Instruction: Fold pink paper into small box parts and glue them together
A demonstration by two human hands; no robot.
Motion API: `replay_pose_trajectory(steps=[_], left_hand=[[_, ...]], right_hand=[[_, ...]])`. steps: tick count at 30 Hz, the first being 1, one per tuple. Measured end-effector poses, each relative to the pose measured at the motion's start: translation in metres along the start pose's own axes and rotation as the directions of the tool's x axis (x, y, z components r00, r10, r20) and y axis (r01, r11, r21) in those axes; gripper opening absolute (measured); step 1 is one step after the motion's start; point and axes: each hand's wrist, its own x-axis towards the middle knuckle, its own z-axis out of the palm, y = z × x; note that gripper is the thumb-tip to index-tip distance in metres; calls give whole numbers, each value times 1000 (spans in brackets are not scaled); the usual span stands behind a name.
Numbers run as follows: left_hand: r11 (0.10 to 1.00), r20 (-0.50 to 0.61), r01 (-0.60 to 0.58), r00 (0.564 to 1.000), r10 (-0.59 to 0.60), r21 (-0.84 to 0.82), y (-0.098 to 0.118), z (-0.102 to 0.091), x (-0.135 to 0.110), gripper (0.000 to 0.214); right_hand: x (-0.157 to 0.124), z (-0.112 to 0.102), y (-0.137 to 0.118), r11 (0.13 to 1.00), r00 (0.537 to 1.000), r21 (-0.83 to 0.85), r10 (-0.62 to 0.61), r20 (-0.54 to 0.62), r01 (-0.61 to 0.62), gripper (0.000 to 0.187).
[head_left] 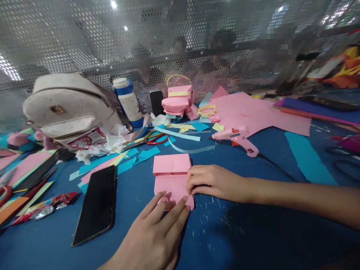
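A folded piece of pink paper (172, 183) lies flat on the blue table, with a crosswise flap at its far end and creases down its middle. My left hand (159, 228) rests on its near edge, fingers stretched out and slightly apart, pressing the paper down. At the right edge, my right hand (209, 182) has its fingers curled together and pinches the paper near its lower right corner. The fingers partly hide that corner and the near edge. Beyond my right hand sits a pink glue gun (237, 137), its nozzle pointing left.
Left of the paper lies a black phone (97, 204). Blue paper strips (146, 154), scissors (140, 141) and red-handled pliers (157, 140) are beyond it. Farther back stand a white backpack (70, 103), a bottle (128, 103), a pink paper model (178, 101) and large pink sheets (253, 110).
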Motion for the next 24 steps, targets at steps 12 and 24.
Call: replay_pose_trajectory(steps=[12, 24], left_hand=[[999, -144, -34, 989, 39, 32, 2, 0, -1, 38], [999, -149, -11, 989, 17, 39, 4, 3, -4, 36]], right_hand=[[1, 2, -3, 999, 1000, 26, -28, -7, 29, 20], [-1, 8, -3, 998, 996, 60, 21, -82, -16, 15]])
